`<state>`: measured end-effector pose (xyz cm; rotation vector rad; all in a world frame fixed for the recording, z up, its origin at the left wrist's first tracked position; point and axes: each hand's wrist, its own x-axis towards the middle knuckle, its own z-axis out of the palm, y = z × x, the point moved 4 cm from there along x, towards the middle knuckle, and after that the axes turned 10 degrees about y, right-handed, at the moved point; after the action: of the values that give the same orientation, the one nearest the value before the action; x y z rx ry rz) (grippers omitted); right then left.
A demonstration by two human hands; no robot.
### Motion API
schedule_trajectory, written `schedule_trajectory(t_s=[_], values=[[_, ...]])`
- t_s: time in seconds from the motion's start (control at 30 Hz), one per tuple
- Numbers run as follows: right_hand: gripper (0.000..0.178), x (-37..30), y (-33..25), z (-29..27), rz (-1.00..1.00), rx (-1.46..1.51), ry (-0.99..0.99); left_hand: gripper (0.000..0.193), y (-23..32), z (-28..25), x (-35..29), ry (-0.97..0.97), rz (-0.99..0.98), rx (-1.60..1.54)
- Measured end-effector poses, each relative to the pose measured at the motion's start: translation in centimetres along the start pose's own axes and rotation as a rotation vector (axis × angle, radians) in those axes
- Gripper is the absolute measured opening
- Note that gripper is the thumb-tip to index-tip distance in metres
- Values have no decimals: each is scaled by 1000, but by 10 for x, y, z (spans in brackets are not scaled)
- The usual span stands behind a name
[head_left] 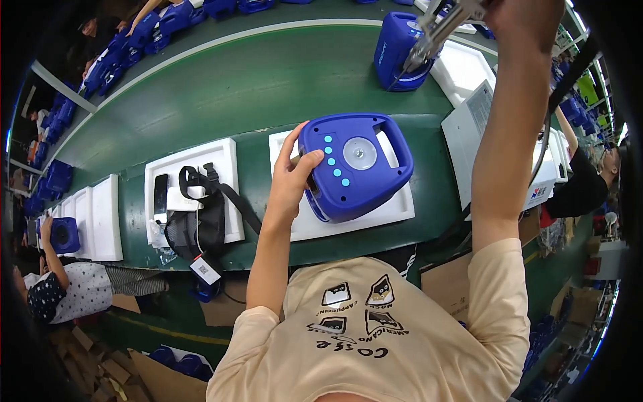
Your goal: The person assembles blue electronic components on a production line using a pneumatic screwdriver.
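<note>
My left hand (295, 175) grips the left edge of a blue plastic speaker housing (372, 184), thumb on its face near a row of light-blue round buttons. The housing has a clear round disc and a handle opening, and rests tilted on a white foam tray (301, 231). At the upper right, my raised right hand (526, 23) is closed round a silver power screwdriver (434, 41), partly cut off by the frame. Its bit points down and left, overlapping a second blue speaker (392, 57) standing farther back on the bench.
Left of my left hand, another foam tray (231, 201) holds a black strapped pouch (194, 231) and a phone (161, 197). A grey metal box (462, 137) stands at right. Co-workers flank the green bench (268, 80); blue units line the far conveyor (221, 23).
</note>
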<state>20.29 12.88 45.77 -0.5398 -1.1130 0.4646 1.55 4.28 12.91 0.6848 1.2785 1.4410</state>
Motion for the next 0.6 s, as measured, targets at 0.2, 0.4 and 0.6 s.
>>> schedule_trajectory(t_s=[0.2, 0.4, 0.6], values=[[31, -24, 6, -2, 116, 59, -43, 69, 4, 2, -4, 29, 5, 8], [32, -31, 14, -5, 198, 52, -40, 70, 5, 5, -4, 15, -20, 12], [32, -37, 30, -4, 252, 92, -81, 69, 3, -1, -3, 50, -17, 26]])
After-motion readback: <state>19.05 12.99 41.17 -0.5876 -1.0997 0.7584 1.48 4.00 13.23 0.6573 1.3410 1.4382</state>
